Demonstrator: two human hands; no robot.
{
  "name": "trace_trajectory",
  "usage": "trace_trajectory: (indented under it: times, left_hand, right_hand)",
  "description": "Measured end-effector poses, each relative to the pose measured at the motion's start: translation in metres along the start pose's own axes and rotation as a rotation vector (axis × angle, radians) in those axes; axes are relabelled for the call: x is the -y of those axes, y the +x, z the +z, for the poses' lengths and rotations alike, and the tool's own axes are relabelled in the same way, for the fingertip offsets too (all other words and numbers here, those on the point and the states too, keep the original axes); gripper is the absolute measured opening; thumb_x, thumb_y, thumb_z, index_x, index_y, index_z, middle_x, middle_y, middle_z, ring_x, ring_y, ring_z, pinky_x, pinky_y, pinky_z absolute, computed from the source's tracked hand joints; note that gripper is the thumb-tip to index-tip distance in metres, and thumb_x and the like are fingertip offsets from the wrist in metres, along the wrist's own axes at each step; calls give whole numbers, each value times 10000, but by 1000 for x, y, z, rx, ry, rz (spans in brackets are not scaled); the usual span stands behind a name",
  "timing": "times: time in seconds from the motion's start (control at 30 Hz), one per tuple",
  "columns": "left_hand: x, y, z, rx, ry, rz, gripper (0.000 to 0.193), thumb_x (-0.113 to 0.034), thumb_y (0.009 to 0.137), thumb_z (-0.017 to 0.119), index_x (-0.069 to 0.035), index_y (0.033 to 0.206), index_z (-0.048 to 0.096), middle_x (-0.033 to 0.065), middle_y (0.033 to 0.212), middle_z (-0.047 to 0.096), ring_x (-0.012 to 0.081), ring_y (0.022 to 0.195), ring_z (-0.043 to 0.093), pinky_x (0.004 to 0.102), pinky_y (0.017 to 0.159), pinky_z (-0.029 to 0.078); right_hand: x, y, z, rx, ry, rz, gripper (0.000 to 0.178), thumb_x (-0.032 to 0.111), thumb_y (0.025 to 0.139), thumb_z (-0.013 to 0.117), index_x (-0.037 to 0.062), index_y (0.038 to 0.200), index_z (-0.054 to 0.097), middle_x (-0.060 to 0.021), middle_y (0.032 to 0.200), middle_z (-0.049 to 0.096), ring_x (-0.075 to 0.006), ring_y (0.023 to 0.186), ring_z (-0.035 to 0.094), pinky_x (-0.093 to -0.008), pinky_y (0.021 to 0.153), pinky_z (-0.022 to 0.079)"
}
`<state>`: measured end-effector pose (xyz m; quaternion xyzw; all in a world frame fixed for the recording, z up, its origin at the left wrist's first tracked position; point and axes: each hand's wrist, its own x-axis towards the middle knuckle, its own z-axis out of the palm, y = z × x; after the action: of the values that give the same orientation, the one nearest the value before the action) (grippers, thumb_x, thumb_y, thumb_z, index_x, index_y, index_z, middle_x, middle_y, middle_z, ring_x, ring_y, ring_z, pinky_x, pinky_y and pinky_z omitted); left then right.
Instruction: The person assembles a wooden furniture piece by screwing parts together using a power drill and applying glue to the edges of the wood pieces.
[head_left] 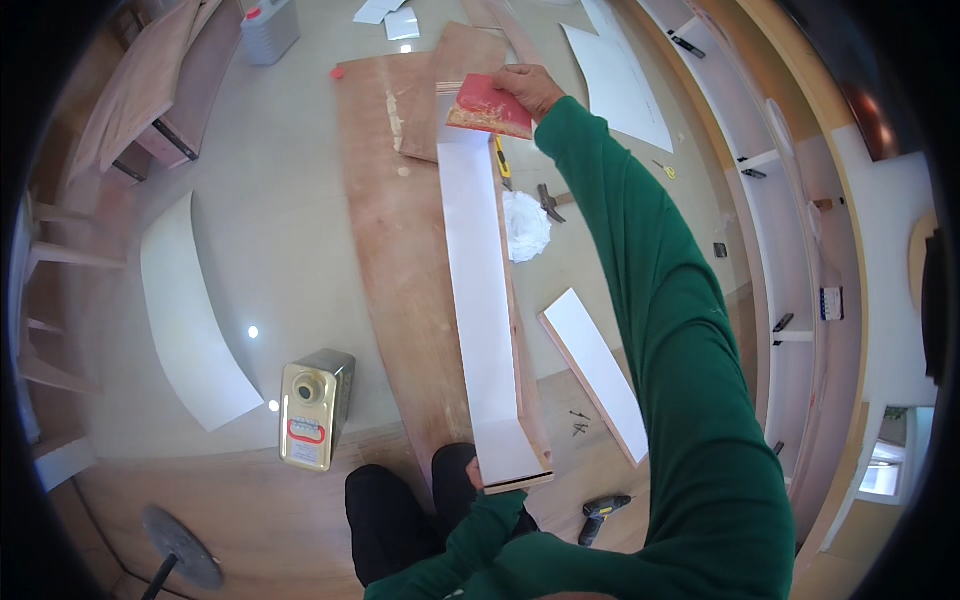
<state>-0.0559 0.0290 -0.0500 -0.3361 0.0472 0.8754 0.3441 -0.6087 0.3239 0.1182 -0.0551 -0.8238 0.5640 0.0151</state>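
A long, narrow wooden drawer box (pixel 478 290) with a white lining lies lengthwise in front of me. My right hand (pixel 530 88) is closed on a flat red spreader (pixel 488 100), whose lower edge is crusted with tan glue. It is over the far end of the drawer box; whether it touches the lining I cannot tell. My left hand (pixel 474 473) is closed round the near end of the box, mostly hidden by the sleeve and box. Beneath the box is a large plywood board (pixel 385 200), with a smaller board (pixel 465 60) at its far end.
A metal can (pixel 317 405) stands left of the board. To the right are a yellow utility knife (pixel 502 165), a hammer (pixel 550 203), a white crumpled bag (pixel 526 226), a white-faced panel (pixel 595 370) and a cordless drill (pixel 602 518). White laminate sheets (pixel 190 320) lie about; cabinets (pixel 790 300) line the right.
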Motion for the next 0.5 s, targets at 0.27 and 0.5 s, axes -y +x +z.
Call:
trace_trajectory:
  times: [0.27, 0.5]
  left_hand:
    - [13, -12, 29, -262, -340, -283, 702, -659, 924, 281, -163, 1373, 492, 116, 1399, 504, 427, 1278, 462, 675, 1063, 321]
    - [1, -6, 25, -227, -239, -372, 808, -702, 950, 149, -120, 1465, 368, 178, 1476, 421, 444, 1348, 393, 634, 1093, 323]
  right_hand:
    - [-6, 31, 99, 88, -31, -14, 281, 211, 818, 671, -21, 966, 726, -62, 870, 705, -138, 761, 632, -288, 716, 510]
    - [-24, -18, 97, -110, 271, -25, 354, 162, 910, 592, -64, 1179, 634, -86, 1081, 670, -138, 950, 622, -294, 830, 497]
